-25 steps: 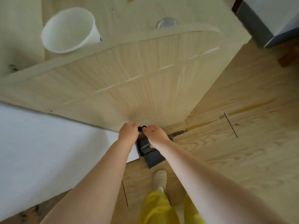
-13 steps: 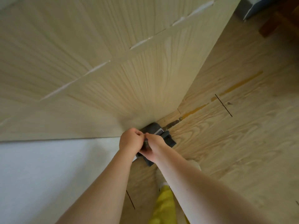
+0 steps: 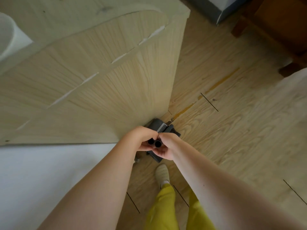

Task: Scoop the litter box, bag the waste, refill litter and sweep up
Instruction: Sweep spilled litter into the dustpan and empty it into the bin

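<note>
The person stands at the corner of a pale wooden cabinet [image 3: 103, 90], looking straight down, and both hands are bunched together over a dark grey dustpan [image 3: 163, 130] standing on the plank floor [image 3: 232, 130]. Two black handle ends [image 3: 154, 143] poke up side by side between the palms — seen end-on, like a pair of tubes. The left hand [image 3: 141, 140] has its fingers curled round one, the right hand [image 3: 167, 146] round the other, so each grip is closed on a handle. A moment ago only one small dark end showed between the knuckles and the hands sat flatter on the pan; now the hands have drawn up and both tube ends are plain to see, with the pan's comb teeth [image 3: 162, 129] showing just beyond. To my eye that means the broom and pan set is being taken up or pulled apart — the sweeping end of the job, I would guess.

No litter box, bag or litter shows from here. A white sheet-like surface [image 3: 49, 171] fills the lower left, a white tub [image 3: 6, 35] sits on the cabinet top, and a pale slipper [image 3: 162, 173] and yellow trousers [image 3: 166, 209] are below the arms.
</note>
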